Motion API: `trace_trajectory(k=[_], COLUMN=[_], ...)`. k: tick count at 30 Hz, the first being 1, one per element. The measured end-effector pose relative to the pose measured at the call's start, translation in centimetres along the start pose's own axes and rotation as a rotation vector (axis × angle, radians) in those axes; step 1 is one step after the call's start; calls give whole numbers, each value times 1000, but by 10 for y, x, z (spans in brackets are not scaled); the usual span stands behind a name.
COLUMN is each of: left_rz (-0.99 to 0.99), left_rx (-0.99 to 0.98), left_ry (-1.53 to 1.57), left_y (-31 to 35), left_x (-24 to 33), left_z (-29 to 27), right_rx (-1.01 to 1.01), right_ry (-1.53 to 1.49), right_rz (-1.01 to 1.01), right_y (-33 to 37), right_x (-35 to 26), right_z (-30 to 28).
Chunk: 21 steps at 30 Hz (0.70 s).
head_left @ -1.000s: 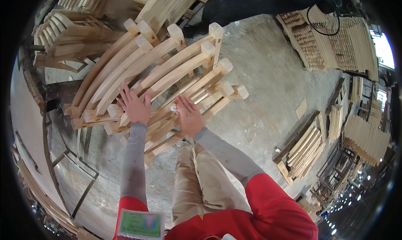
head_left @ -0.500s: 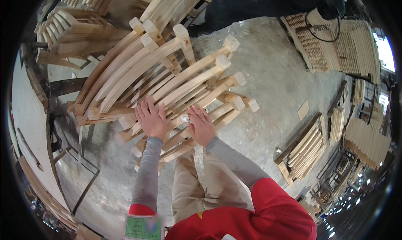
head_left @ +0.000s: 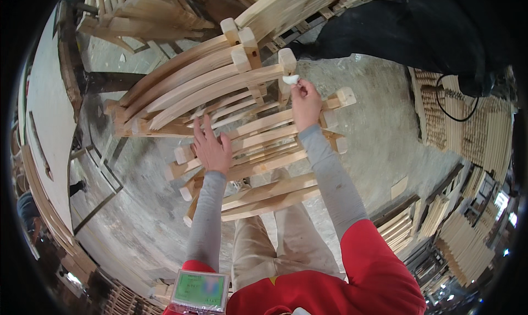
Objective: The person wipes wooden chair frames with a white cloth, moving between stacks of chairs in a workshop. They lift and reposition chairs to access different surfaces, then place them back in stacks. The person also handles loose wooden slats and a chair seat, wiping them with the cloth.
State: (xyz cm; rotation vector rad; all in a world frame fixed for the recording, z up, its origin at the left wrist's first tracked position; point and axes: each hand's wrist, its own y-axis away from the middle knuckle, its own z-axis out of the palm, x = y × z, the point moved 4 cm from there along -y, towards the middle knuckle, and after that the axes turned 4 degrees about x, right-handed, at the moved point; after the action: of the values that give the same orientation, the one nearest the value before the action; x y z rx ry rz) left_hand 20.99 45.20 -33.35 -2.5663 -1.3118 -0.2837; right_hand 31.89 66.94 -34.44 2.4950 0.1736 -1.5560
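A small white piece (head_left: 290, 79) is pinched between the thumb and fingers of my right hand (head_left: 307, 107). It is too small for me to tell its kind. That hand is beside the squared end of a wooden post (head_left: 287, 61) on the upper curved wooden frame (head_left: 212, 95). My left hand (head_left: 213, 151) has its fingers spread above the nearer slatted wooden frame (head_left: 264, 138), and I cannot tell whether it touches. More pale wooden rails (head_left: 269, 197) lie closer to my legs. Part of the nearer frame is hidden behind my hands and forearms.
A large black cloth-like shape (head_left: 385, 34) fills the upper right. Stacked wooden parts (head_left: 456, 111) stand below it. Slatted wooden pieces (head_left: 132, 23) are at the upper left, beside a pale board (head_left: 49, 133). A thin metal frame (head_left: 99, 210) stands on the concrete floor (head_left: 379, 133).
My right hand has moved up and right, carrying the white piece from the nearer frame to the upper frame's post end. My left hand has lifted its fingers apart. The view has shifted.
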Motion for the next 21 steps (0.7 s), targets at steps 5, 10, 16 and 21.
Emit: trace_trajectory(k=[5, 10, 16, 21], left_rz=[-135, -132, -105, -103], left_rx=[-61, -94, 27, 17], left_ry=[-92, -111, -46, 15], left_y=[-37, -50, -44, -39], left_x=[-4, -4, -13, -20], left_z=[7, 11, 13, 9], right_rx=[-267, -224, -118, -138], right_ry=[631, 868, 683, 78], right_rz=[-79, -171, -366, -88], right_y=[-34, -47, -25, -8], right_x=[-6, -4, -28, -52], right_z=[26, 35, 12, -16])
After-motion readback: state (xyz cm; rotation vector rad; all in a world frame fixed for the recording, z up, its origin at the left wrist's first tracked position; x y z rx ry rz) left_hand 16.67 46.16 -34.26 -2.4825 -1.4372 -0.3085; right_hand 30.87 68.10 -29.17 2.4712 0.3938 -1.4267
